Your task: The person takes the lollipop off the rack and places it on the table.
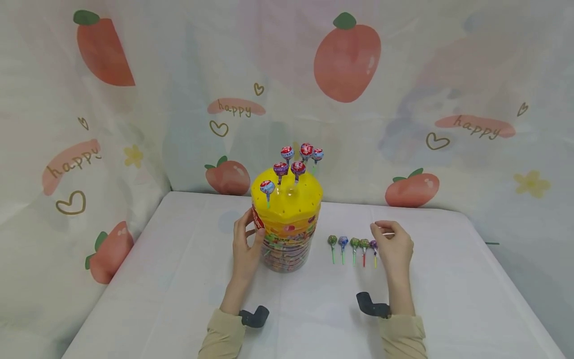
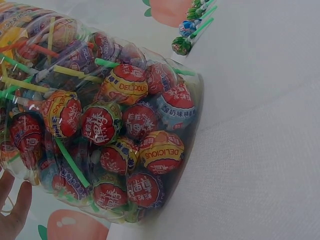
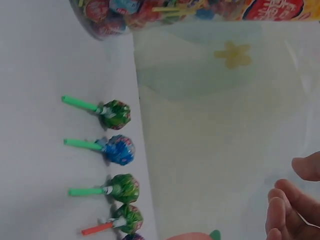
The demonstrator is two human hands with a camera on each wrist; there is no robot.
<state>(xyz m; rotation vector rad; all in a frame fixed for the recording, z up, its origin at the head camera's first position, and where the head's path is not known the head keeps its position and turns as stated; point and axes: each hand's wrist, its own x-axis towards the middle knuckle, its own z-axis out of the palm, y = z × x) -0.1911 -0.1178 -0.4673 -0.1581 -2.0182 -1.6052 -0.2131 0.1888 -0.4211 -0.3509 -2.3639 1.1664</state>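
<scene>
A clear jar full of wrapped lollipops [image 2: 140, 125] stands upright on the white table, topped by a yellow lid [image 1: 291, 204]. Several lollipops stick up from that lid, among them a blue-and-red one [image 1: 267, 187] at its front left. My left hand [image 1: 245, 249] holds the jar's left side, thumb toward the front and fingers round the side. To the right of the jar lies a row of several lollipops, from a green one [image 1: 332, 240] to a purple one [image 1: 374, 244] with a yellow stick. Over the row's right end, my right hand [image 1: 395, 247] hovers with loosely bent fingers and holds nothing.
The white table [image 1: 179, 309] meets a cloth backdrop [image 1: 287, 60] printed with fruit, hearts and lettering, which rises behind it and at the sides. Black curved pieces [image 1: 255, 317] are worn at both wrists, above tan sleeves [image 1: 402, 336].
</scene>
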